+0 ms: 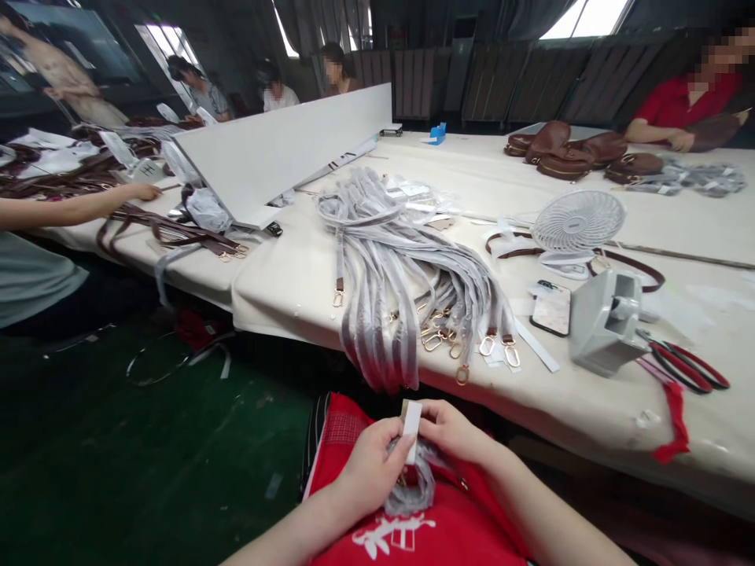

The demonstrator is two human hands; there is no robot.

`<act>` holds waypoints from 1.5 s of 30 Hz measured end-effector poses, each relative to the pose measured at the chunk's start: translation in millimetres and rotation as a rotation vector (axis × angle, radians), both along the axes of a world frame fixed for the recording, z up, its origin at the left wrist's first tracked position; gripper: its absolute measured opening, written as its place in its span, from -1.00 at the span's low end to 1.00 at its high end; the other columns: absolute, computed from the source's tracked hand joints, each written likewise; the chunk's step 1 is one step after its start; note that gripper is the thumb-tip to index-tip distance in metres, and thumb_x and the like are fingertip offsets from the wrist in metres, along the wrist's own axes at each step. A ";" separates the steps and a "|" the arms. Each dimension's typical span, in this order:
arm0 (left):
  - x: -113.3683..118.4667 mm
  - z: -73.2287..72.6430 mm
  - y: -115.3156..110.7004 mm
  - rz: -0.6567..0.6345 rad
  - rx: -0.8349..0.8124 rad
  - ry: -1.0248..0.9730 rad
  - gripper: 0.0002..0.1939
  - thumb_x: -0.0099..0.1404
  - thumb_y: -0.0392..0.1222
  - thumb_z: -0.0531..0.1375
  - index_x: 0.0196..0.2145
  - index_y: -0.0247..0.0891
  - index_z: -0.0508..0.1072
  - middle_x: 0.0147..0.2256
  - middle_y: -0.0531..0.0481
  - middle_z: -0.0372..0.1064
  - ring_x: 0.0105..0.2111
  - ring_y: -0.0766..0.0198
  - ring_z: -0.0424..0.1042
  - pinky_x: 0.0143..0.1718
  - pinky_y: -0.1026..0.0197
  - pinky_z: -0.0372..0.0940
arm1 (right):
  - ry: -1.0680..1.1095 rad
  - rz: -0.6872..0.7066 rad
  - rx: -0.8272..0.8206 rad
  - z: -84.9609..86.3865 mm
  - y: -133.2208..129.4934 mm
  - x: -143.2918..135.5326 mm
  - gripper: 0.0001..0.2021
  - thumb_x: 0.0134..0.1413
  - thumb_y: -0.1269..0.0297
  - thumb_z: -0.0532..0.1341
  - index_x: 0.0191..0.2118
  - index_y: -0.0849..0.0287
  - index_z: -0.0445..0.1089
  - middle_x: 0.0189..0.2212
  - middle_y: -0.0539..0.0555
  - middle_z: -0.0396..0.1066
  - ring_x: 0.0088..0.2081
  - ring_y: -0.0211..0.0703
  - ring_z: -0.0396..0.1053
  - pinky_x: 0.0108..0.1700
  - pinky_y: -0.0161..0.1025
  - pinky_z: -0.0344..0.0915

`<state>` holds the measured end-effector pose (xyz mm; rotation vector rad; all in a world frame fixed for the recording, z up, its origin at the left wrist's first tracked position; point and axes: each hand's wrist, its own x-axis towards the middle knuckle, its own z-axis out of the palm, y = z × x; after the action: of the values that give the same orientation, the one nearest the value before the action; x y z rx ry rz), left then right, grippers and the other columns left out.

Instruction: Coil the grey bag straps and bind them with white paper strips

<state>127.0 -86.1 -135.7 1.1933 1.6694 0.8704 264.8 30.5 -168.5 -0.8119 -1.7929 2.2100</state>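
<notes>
Over my red apron (pixel 465 519), both hands meet at a narrow white paper strip (pixel 412 420). My left hand (pixel 377 464) pinches it from the left with thumb and fingers. On the other side, the bent fingers of my right hand (pixel 451 428) close at its edge. Beneath the strip lies a coiled strap in clear plastic wrap (pixel 411 497), partly hidden by my hands, with a bit of gold metal showing. In front of me, a heap of plastic-wrapped straps (pixel 383 267) with gold clasps hangs partly over the edge of the table (pixel 289 306).
To the right stand a tape dispenser (pixel 607 322), scissors (pixel 690 365), a phone (pixel 551 306) and a white fan (pixel 578 220). Brown bags (pixel 566 153) lie further back. A white board (pixel 295 149) divides the table; a co-worker's arm (pixel 76 208) reaches over brown straps (pixel 171 228) at left.
</notes>
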 end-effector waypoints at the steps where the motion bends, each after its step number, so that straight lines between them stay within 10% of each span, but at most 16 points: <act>1: -0.4 -0.2 -0.5 0.006 -0.004 0.009 -0.66 0.39 -0.03 0.06 -0.42 -0.27 0.44 -0.40 -0.03 0.43 -0.35 0.20 0.38 -0.27 0.24 0.21 | -0.005 -0.023 0.023 -0.8 -3.0 -3.3 -0.61 0.02 -0.05 0.31 -0.32 0.25 0.55 -0.45 0.03 0.48 -0.38 -0.17 0.33 -0.29 -0.26 0.26; 10: -1.2 -1.6 -7.8 0.071 -0.025 -0.085 -0.60 0.41 0.05 0.00 -0.43 -0.27 0.39 -0.43 0.00 0.37 -0.41 0.25 0.34 -0.36 0.26 0.20 | -0.067 -0.149 0.211 6.4 -17.1 -6.7 -0.73 0.08 0.22 0.23 -0.56 0.25 0.43 -0.53 -0.02 0.34 -0.44 -0.24 0.20 -0.37 -0.31 0.13; 21: 11.9 11.9 2.0 0.158 -0.065 0.001 -0.91 0.23 -0.20 0.16 -0.31 -0.21 0.30 -0.41 0.03 0.42 -0.36 0.20 0.40 -0.32 0.21 0.21 | -0.036 0.133 0.053 30.3 10.8 16.4 -0.72 0.11 0.13 0.19 -0.31 0.25 0.53 -0.38 0.07 0.47 -0.31 -0.09 0.34 -0.22 -0.23 0.26; 39: 13.3 10.4 -4.2 0.094 -0.062 -0.091 -0.79 0.27 -0.23 0.14 -0.18 -0.18 0.15 -0.29 -0.04 0.50 -0.22 0.14 0.48 -0.24 0.18 0.25 | -0.108 0.238 -0.061 -3.7 17.1 9.1 -0.63 -0.15 0.03 0.42 -0.40 0.22 0.37 -0.54 -0.08 0.29 -0.49 -0.30 0.19 -0.41 -0.34 0.14; 45: 11.6 16.3 -3.8 0.074 -0.085 -0.105 -0.67 0.18 -0.27 0.17 -0.11 -0.20 0.17 -0.27 -0.06 0.52 -0.28 0.15 0.50 -0.25 0.16 0.30 | -0.139 0.248 0.121 16.5 16.1 8.5 -0.79 -0.07 0.22 0.37 -0.45 0.20 0.36 -0.55 -0.07 0.31 -0.48 -0.28 0.21 -0.43 -0.35 0.13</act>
<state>138.6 -89.9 -119.4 1.0168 1.6575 0.8836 273.3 46.5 -152.1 -0.7716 -2.1766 2.2091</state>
